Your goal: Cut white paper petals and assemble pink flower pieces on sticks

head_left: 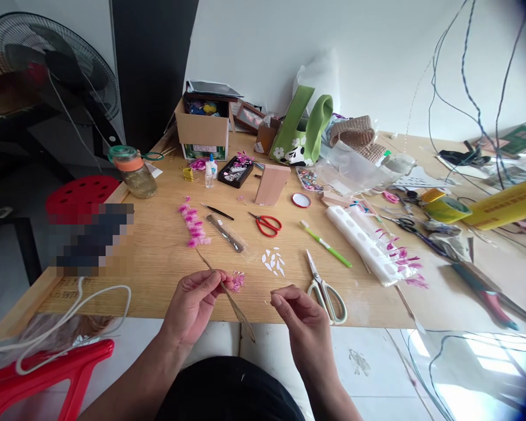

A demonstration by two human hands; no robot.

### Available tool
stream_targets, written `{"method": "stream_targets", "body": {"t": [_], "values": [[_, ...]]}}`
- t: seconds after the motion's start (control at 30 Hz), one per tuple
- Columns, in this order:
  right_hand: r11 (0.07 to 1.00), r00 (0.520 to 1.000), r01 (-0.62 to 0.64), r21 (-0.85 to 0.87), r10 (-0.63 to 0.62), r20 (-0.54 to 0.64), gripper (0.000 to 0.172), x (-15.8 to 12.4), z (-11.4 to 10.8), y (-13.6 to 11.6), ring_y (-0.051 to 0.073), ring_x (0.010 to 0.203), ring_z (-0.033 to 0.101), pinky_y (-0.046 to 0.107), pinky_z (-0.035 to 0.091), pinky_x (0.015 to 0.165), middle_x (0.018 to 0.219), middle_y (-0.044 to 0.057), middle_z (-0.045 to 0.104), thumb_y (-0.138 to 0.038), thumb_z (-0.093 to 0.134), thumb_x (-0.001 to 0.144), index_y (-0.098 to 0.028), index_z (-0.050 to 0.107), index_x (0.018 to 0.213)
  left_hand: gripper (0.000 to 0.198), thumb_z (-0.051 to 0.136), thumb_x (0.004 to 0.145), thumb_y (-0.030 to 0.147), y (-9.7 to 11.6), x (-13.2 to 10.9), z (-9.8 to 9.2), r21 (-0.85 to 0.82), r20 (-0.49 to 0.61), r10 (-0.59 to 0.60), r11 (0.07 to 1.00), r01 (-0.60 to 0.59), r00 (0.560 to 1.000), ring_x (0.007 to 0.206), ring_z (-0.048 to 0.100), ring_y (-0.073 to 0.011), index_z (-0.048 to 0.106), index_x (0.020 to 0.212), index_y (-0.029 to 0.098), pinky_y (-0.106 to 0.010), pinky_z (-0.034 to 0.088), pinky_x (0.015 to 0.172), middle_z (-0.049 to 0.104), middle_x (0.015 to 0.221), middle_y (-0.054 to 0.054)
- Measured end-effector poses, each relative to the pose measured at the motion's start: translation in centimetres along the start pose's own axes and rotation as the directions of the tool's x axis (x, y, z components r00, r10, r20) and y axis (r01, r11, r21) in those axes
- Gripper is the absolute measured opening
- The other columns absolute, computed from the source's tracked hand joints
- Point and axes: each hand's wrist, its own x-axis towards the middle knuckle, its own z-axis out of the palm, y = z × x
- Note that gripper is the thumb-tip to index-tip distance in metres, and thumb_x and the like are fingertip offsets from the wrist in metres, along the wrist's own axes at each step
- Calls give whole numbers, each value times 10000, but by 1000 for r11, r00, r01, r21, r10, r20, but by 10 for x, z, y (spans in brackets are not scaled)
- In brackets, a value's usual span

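Observation:
Between thumb and fingers, my left hand (198, 304) pinches a thin brown dried stem (236, 305) that slants down to the right over the table's front edge. My right hand (300, 313) is held in a pinch to the right of it, apart from the stem; whether something tiny is between its fingertips is too small to tell. Small pink petals (238, 281) lie just behind my left fingers. White leaf-shaped pieces (273, 261) are spread beyond my right hand. White-handled scissors (326, 292) rest beside my right hand.
Red-handled pliers (268, 225), black tweezers (218, 211), a green toothbrush (328, 244) and a pink feathery strip (193, 223) lie across the mid-table. A white foam roll (362, 245) is at right. Behind stand a wooden block (272, 185), a cardboard box (202, 131) and a green bag (296, 137).

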Motion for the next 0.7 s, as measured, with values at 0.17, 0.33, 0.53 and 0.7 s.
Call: {"method": "stream_targets", "body": {"t": [0.17, 0.33, 0.53, 0.7], "values": [[986, 998, -32, 162, 24, 52, 229, 3, 0, 3, 141, 696, 497, 261, 407, 637, 707, -4, 554, -396, 701, 799, -194, 611, 737, 94, 842, 641, 208, 2, 2, 1, -55, -11, -66, 996, 66, 998, 658, 685, -124, 777, 688, 158, -185, 556, 625, 754, 723, -47], [976, 992, -61, 211, 36, 121, 234, 2, 0, 2, 162, 783, 497, 270, 410, 682, 757, 7, 511, -408, 650, 842, -200, 566, 776, 133, 864, 605, 210, 5, 0, 2, -104, -21, -146, 984, 143, 989, 632, 695, -138, 773, 680, 148, -165, 546, 538, 750, 710, -52], [986, 987, 3, 167, -30, 155, 249, -1, 0, 5, 166, 794, 472, 269, 401, 664, 786, 19, 477, -415, 577, 890, -203, 522, 772, 135, 873, 581, 180, 3, -1, 7, -166, -35, -118, 980, 111, 992, 657, 696, -144, 773, 665, 145, -193, 577, 637, 748, 690, -57], [990, 991, 27, 141, -45, 128, 228, -4, -1, 10, 155, 785, 465, 262, 381, 651, 809, 12, 479, -401, 561, 906, -207, 513, 795, 131, 872, 583, 189, 1, -1, 7, -168, -62, -89, 983, 78, 994, 658, 692, -141, 774, 662, 153, -196, 570, 639, 750, 696, -55]]}}
